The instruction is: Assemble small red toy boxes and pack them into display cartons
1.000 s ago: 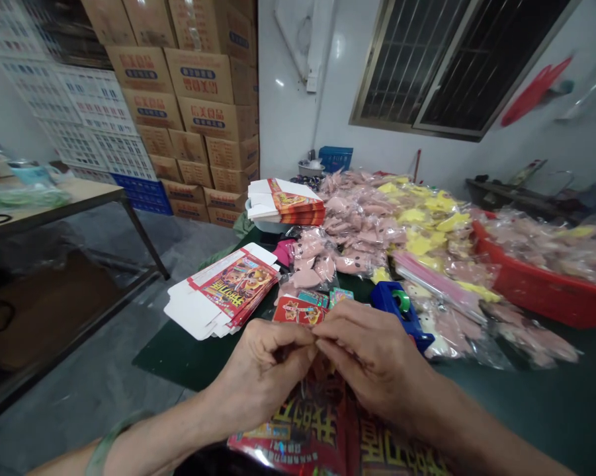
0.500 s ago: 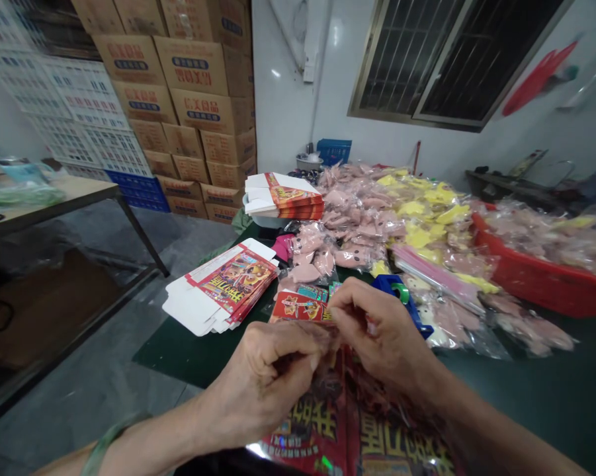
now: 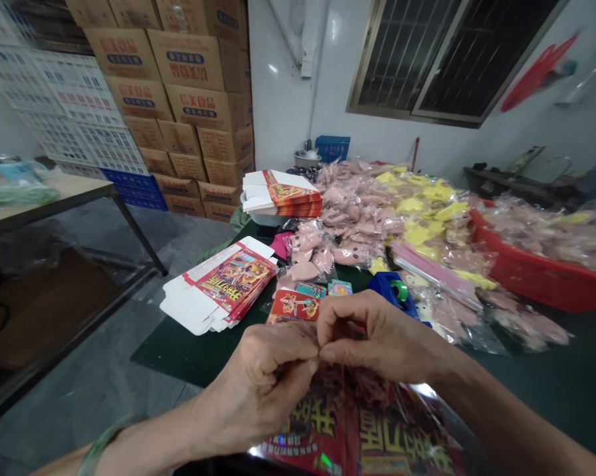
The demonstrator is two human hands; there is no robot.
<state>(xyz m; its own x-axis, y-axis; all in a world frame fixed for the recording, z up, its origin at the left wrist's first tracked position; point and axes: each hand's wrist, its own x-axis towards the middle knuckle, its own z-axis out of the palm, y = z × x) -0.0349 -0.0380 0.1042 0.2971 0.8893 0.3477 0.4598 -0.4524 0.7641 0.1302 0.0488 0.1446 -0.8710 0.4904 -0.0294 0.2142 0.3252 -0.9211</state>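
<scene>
My left hand (image 3: 272, 370) and my right hand (image 3: 382, 334) are both closed in pinches, thumb against fingers. Their fingertips meet over the near part of the table; whatever sits between them is too small or hidden to make out. Beneath them lie shiny red printed packages (image 3: 401, 433) with yellow lettering, partly covered by my hands. Just beyond my fingers is a red printed card or box (image 3: 292, 305), and small colourful cards (image 3: 340, 287) lie behind it. To the right of these stands a blue tape dispenser (image 3: 384, 284) with a green roll.
Flat red-and-white cartons (image 3: 228, 281) are stacked at the left table edge, with another carton stack (image 3: 282, 192) behind. Bagged pink and yellow pieces (image 3: 362, 211) heap across the back. A red basin (image 3: 540, 274) holds more at right. Cardboard boxes (image 3: 193, 69) rise by the wall.
My right hand has come down and left, and its fingertips now touch those of my left hand. More of the small cards shows behind it.
</scene>
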